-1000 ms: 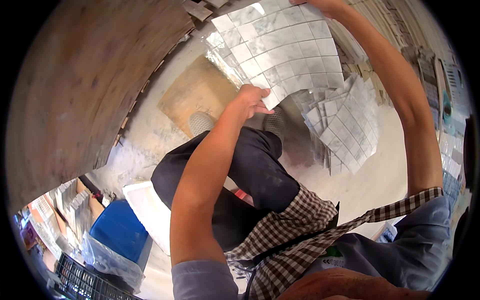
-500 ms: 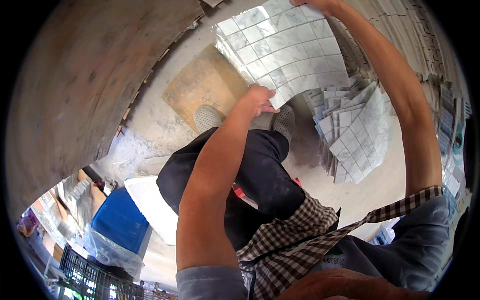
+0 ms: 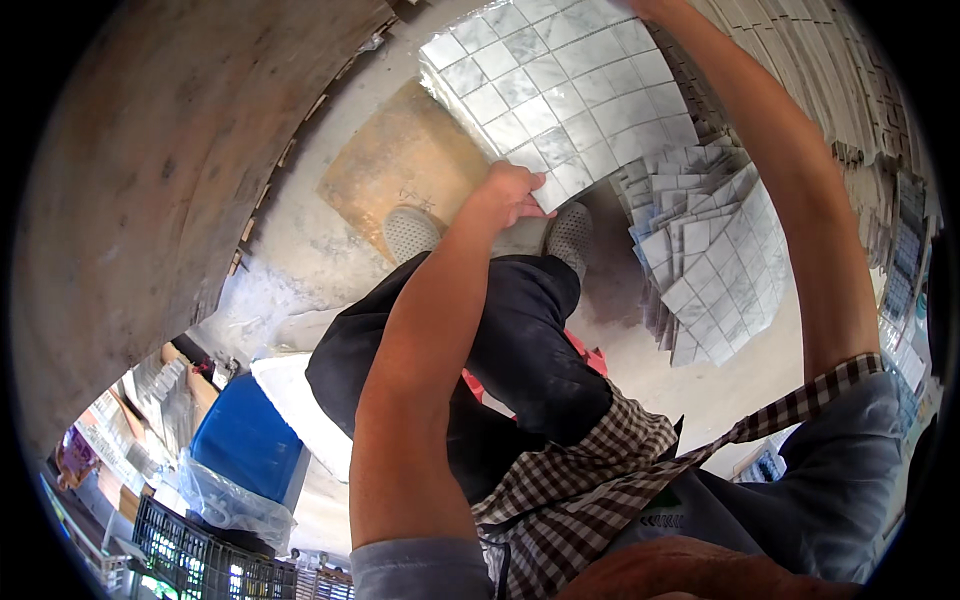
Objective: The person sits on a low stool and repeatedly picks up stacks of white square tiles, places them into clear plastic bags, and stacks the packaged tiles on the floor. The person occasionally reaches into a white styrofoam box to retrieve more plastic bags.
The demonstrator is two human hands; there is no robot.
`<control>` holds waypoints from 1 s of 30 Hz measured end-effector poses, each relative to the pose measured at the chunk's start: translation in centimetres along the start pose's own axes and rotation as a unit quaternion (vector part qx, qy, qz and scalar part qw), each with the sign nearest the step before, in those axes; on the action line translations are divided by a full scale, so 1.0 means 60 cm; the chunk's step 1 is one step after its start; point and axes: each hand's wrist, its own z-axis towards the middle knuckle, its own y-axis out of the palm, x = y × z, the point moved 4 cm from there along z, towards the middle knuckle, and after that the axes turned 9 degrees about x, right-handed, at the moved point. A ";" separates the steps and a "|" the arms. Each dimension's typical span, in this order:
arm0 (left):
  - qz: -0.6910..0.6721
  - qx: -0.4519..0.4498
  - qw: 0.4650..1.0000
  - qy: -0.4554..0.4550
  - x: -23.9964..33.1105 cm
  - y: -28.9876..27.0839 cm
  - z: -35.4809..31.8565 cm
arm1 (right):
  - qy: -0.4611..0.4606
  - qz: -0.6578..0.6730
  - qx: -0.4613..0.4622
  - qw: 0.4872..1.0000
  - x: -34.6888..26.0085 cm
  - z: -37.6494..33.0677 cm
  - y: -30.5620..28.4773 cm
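A sheet of white and grey marble mosaic tile (image 3: 565,90) stretches between my two hands, made of square pieces with thin joints. My left hand (image 3: 515,192) grips its near corner, thumb on top and fingers beneath. At the far right edge, by the top of the picture, my right hand (image 3: 645,8) holds the sheet; its fingers are partly cut off. A plastic-wrapped edge shows along the sheet's left side. Right of my feet, a fanned stack of similar mosaic sheets (image 3: 715,265) leans on the floor.
A brown board (image 3: 400,160) lies on the floor before my grey perforated shoes (image 3: 410,233). Large wooden panel (image 3: 170,170) on the left. Tile stacks (image 3: 800,70) line the right side. Blue bin (image 3: 247,440), clear plastic bag (image 3: 235,500) and black crate (image 3: 200,550) stand lower left.
The mosaic sheet, bowed before, now looks flatter. Its left edge has shifted slightly up and left, and my left hand stays on the same corner.
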 end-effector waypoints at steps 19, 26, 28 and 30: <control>0.343 0.254 0.898 0.111 0.038 -0.003 -0.034 | -0.116 0.012 0.245 0.963 0.141 -0.034 0.116; 0.368 0.260 0.864 0.224 0.009 -0.020 0.058 | 0.047 -0.010 0.182 0.982 0.186 -0.086 0.116; 0.374 0.259 0.855 0.251 0.006 -0.023 0.067 | 0.023 -0.024 0.179 0.983 0.194 -0.088 0.124; 0.397 0.266 0.835 0.275 0.009 -0.018 0.065 | 0.024 -0.018 0.166 0.986 0.188 -0.085 0.118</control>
